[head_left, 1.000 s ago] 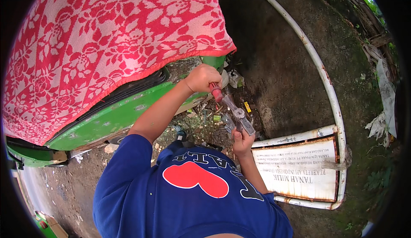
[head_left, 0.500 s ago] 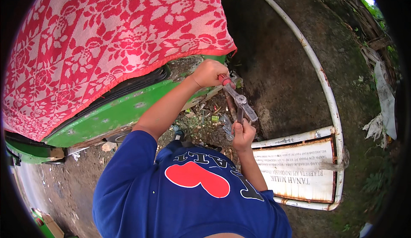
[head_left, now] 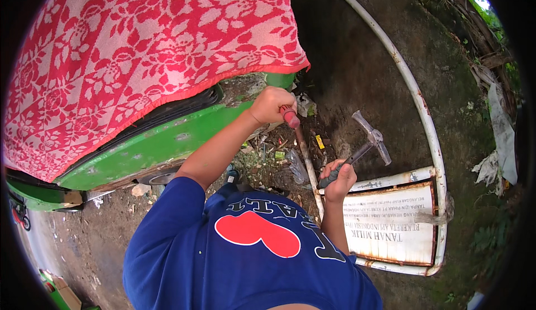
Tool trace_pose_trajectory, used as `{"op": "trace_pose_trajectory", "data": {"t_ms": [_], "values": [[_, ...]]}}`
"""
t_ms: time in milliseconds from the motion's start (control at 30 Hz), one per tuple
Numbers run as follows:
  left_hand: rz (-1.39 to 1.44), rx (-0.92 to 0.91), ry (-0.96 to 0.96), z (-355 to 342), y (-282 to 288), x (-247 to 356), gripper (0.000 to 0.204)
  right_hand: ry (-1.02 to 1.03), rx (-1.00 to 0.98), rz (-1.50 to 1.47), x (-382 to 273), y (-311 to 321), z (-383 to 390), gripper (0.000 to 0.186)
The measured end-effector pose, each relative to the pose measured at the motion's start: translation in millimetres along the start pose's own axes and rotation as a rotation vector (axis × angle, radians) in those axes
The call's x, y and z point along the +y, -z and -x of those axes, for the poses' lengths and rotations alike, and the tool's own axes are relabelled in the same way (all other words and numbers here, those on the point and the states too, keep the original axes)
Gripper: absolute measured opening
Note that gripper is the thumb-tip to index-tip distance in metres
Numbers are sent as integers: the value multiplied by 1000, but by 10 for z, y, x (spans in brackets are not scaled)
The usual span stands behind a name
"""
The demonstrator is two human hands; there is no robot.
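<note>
My left hand [head_left: 272, 104] is closed round a red-handled tool [head_left: 290, 117], held at the corner of a green vehicle body [head_left: 162, 141]. The butt of its handle sticks out toward me; its working end is hidden, so I cannot tell whether it is a screwdriver or a chisel. Lower and to the right, my right hand [head_left: 338, 180] grips the dark handle of a hammer [head_left: 373, 138]. The hammer's metal head is up and away to the right, apart from the red handle.
A red and pink floral blanket [head_left: 162, 53] covers much of the vehicle. On the right stands a white, rusty pipe frame [head_left: 410, 78] with a white sign panel [head_left: 391, 220]. Litter and a clear plastic piece [head_left: 297, 166] lie on the ground below my hands.
The hammer has swung away from the red handle, out to the right, with my right hand moving right and slightly down. My left hand stays near the same spot, still holding the red-handled tool.
</note>
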State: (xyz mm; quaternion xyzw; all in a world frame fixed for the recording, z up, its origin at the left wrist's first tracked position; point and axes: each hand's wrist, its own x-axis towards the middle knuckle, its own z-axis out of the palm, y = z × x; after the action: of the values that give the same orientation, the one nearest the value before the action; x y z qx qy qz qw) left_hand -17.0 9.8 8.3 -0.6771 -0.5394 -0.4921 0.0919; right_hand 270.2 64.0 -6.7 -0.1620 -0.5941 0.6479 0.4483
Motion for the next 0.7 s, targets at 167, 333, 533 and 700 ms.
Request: {"op": "trace_pose_trajectory", "data": {"t_ms": [167,333,533,700], "values": [[-85,-18,-148,-27,-31,18,17,-66,-26,77,59,69,40,46],[-20,-20,-184,-83,35,-12,24,-103,-50,76,76,39,63,47],[-12,-17,-193,-86,20,-64,25,-129,-71,74,73,24,47,47],[-81,-85,-265,-57,11,-114,29,-132,-93,119,90,0,42,47]]}}
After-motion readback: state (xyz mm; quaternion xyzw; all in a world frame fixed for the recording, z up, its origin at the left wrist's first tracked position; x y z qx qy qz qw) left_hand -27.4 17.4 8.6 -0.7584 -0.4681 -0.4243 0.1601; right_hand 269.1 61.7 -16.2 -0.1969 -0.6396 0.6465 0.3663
